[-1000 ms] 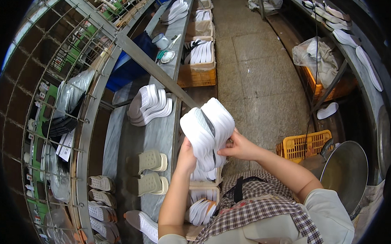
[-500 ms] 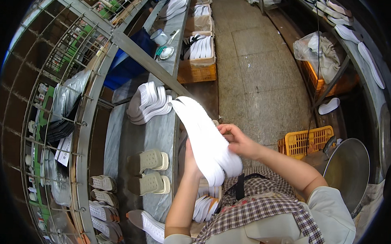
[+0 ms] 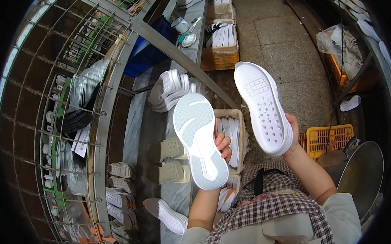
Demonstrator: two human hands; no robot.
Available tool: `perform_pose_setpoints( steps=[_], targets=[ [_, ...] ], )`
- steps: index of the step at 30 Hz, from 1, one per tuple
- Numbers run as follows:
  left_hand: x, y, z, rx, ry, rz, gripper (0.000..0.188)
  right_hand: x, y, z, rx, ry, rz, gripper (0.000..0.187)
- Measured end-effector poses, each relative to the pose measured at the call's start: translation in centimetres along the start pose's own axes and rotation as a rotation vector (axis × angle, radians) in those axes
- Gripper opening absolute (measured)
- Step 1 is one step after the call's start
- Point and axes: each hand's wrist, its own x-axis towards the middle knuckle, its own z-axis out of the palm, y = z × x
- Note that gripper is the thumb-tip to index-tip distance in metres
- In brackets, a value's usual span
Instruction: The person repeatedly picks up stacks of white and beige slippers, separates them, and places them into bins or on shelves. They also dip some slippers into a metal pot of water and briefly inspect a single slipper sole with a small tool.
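My left hand (image 3: pixel 223 145) is closed round the right edge of a white shoe sole (image 3: pixel 203 159), whose pale grey tread faces up. In my right hand (image 3: pixel 292 130) is another white shoe sole (image 3: pixel 263 98), its holed inner side up; the edge looks layered at the heel, and I cannot tell whether a second sole lies under it. The two soles are held apart, side by side. Beyond the left one, a stack of white soles (image 3: pixel 173 89) stands on the bench (image 3: pixel 137 115). Nearer are beige soles (image 3: pixel 172 173) and a single white-and-grey sole (image 3: pixel 168 215).
A wire mesh rack (image 3: pixel 94 118) fills the left, and a metal bar (image 3: pixel 184 63) slants over the bench. Lined crates of soles (image 3: pixel 226 50) line the bench's right side. An orange basket (image 3: pixel 328 137) and a large metal pan (image 3: pixel 362 168) stand at right.
The white soles, held together as one bundle before, are now split between my hands. My right hand has moved right and away with its part; the left sole now shows its tread. The view has shifted.
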Motion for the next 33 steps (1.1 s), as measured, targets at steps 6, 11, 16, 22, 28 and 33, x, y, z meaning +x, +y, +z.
perform_pose_setpoints(
  steps=[6,11,16,22,28,33],
  targets=[
    [1.6,-1.6,-0.5,0.367,0.489,0.103,0.057,-0.2,2.3,-0.2,-0.598,-0.007,0.012,0.087],
    [2.3,-1.5,-1.1,1.161,0.714,0.19,0.098,-0.5,3.8,-3.0,-0.204,0.057,0.29,0.08],
    [1.1,7.3,-0.2,1.418,0.865,0.353,0.101,0.2,3.5,-5.0,-0.026,0.03,0.517,0.065],
    [-1.8,16.9,-0.5,1.132,0.718,0.211,0.033,7.0,5.5,1.1,-0.03,0.224,0.74,0.053],
    [0.9,31.2,-1.8,1.086,0.702,0.453,0.063,18.7,9.7,10.5,-0.641,-0.249,0.214,0.053],
    [6.9,41.7,-5.2,1.264,0.448,0.471,0.058,28.6,13.6,13.1,-1.629,-0.291,-0.24,0.065]
  ],
)
